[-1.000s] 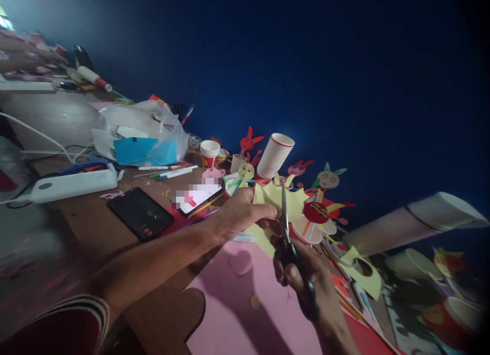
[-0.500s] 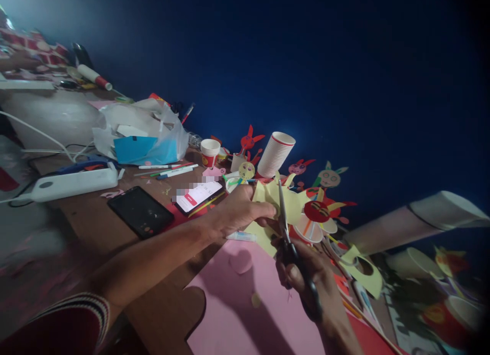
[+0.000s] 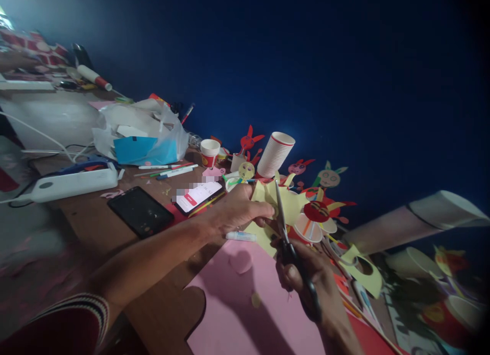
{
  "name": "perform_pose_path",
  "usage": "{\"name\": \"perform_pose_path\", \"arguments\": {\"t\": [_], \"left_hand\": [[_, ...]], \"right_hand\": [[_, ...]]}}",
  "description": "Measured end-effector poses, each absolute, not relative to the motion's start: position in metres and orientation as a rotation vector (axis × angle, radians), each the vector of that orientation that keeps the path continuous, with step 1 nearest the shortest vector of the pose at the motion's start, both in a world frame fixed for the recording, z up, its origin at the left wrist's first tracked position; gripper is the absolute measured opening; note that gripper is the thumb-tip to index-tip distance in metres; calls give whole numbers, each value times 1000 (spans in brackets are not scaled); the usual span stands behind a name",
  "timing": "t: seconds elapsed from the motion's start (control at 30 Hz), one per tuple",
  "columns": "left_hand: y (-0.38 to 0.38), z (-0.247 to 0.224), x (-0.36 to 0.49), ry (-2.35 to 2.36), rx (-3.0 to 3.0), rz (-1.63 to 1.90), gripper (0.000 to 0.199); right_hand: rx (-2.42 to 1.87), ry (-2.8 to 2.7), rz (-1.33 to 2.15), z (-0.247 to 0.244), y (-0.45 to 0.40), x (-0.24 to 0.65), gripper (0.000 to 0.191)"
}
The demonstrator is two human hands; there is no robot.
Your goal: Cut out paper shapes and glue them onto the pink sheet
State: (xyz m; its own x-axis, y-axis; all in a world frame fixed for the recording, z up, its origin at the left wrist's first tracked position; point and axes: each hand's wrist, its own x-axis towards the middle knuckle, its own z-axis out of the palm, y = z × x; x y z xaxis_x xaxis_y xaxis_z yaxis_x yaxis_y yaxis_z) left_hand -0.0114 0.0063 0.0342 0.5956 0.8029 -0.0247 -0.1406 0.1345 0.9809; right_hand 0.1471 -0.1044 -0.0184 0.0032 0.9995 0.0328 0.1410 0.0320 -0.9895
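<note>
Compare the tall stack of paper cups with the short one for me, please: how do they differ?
The tall stack has many more nested cups than the short stack. The tall stack leans to one side, while the short stack stands upright. The tall stack has a red line around its top rim; the short stack has a plain white one. Both have their open mouths facing up.

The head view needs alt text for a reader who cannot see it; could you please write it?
The right hand holds black-handled scissors at yellow paper gripped by the left hand, above a pink sheet. Paper cups, animal-faced paper figures and two phones share the cluttered table, before a dark blue wall.
</note>
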Motion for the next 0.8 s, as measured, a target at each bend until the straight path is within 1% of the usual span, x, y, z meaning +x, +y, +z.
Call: {"name": "perform_pose_path", "arguments": {"t": [0.3,0.5,0.67,0.8], "left_hand": [[6,37,-11,667,1254,736,6],[6,36,-12,667,1272,729,6],[6,37,-12,681,1247,726,8],[7,37,-12,687,1249,719,5]], "right_hand": [[-1297,-1330,1120,-20,-103,146,53],[-1285,-1347,1160,-18,-103,148,51],[-1326,-1345,1119,-17,-104,148,50],[-1344,-1345,1108,-16,-104,149,47]]}}
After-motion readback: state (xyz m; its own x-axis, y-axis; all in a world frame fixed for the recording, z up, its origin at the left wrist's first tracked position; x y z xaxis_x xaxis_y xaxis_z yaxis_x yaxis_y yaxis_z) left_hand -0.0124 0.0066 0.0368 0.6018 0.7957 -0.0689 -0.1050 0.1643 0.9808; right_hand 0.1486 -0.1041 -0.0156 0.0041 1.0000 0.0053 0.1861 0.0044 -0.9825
